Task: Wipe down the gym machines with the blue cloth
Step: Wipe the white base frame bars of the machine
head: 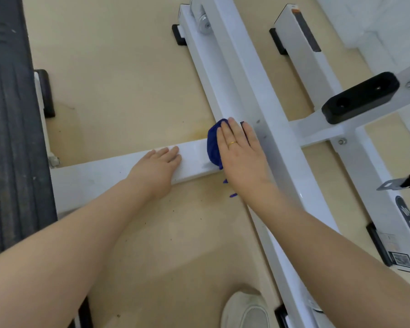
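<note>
The blue cloth (212,145) lies bunched on the white cross bar (192,159) of a gym machine frame, where that bar meets the long white floor beam (237,74). My right hand (240,152), a gold ring on one finger, presses flat on the cloth with straight fingers and covers most of it. My left hand (158,164) rests flat on the same cross bar, a short way left of the cloth, fingers straight and holding nothing.
A dark ribbed treadmill deck (10,114) runs along the left. A black rubber pad (360,98) sits on another white bar at right. A second white beam (303,39) lies at the back right. A white shoe (244,311) stands on the beige floor (118,67).
</note>
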`<move>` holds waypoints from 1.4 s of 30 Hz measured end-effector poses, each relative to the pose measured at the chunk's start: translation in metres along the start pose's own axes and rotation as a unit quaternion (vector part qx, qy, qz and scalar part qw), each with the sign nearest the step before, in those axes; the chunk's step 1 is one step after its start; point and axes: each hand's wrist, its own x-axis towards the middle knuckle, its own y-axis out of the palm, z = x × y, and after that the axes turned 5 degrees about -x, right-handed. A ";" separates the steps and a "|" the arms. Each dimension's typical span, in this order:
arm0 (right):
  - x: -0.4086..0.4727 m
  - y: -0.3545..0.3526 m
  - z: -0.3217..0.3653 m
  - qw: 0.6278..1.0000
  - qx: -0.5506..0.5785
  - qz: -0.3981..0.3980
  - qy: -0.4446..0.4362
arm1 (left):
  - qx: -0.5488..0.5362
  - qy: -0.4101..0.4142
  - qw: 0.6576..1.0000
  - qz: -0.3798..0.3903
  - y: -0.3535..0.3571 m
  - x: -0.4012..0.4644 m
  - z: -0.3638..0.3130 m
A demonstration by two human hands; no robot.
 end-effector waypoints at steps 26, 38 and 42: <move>-0.012 0.008 0.017 0.993 -0.023 -0.089 -0.076 | -0.106 -0.112 0.987 0.034 0.007 -0.020 -0.011; -0.024 -0.002 -0.004 0.999 0.007 -0.019 -0.029 | -0.003 -0.084 0.992 0.095 -0.007 -0.018 -0.009; -0.012 -0.009 -0.001 0.990 0.071 0.050 -0.110 | -0.015 -0.066 0.992 0.106 -0.009 -0.017 0.005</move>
